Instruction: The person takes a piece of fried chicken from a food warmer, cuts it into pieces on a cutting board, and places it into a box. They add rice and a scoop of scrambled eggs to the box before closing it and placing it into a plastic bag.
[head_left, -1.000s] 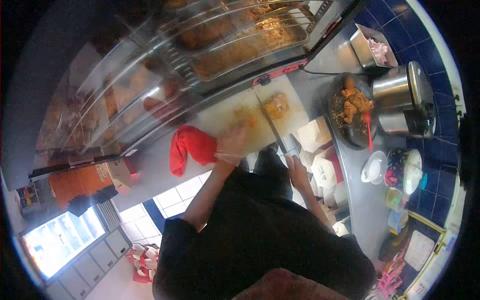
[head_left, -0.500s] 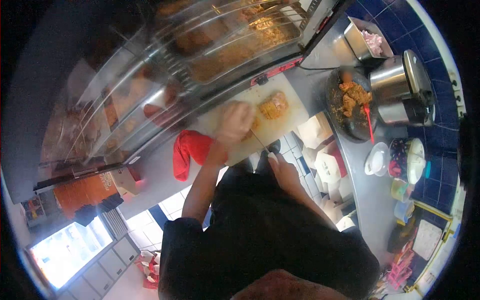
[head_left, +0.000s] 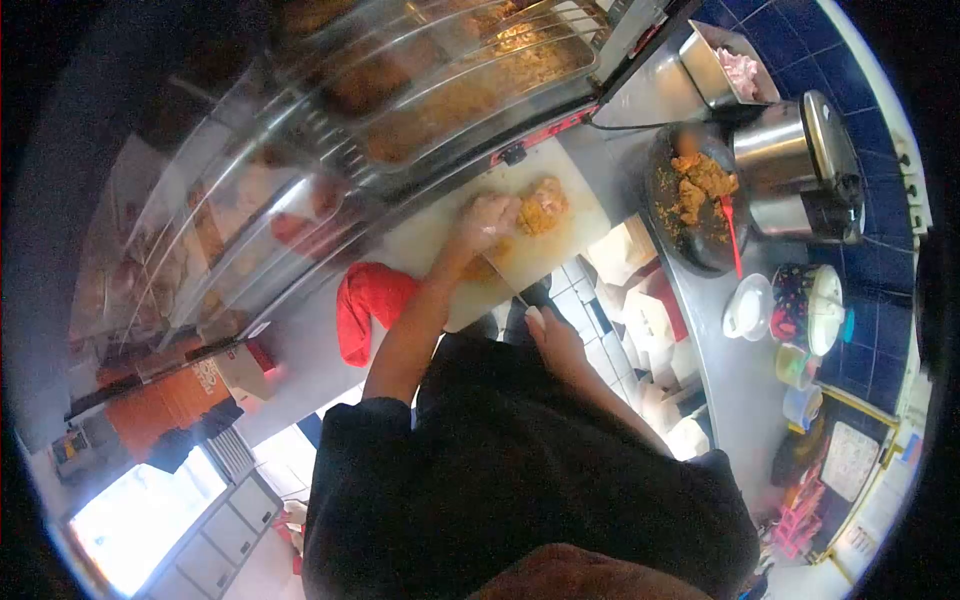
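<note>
A white cutting board [head_left: 560, 245] lies on the counter in front of me, with a piece of orange-yellow coated meat, perhaps chicken [head_left: 543, 207], on its far right part. My left hand [head_left: 490, 218] is over the board, its fingers at the left edge of the meat. Blur hides how those fingers are bent and whether they grip anything. At the board's near edge, my right hand [head_left: 552, 338] is closed round the white handle of a knife. The thin knife blade [head_left: 508, 282] points up and left over the board, toward orange bits below my left hand.
A red cloth [head_left: 372, 305] lies left of the board. Behind it stands a glass display case [head_left: 480, 130] with food trays. On the right counter are a dark pan [head_left: 665, 225] of browned food with a red utensil [head_left: 731, 235], a steel cooker [head_left: 775, 170] and a metal container [head_left: 705, 70].
The view has shifted slightly. My left hand has moved a little right relative to the board, closer to the meat. My right hand still holds the knife at the near edge.
</note>
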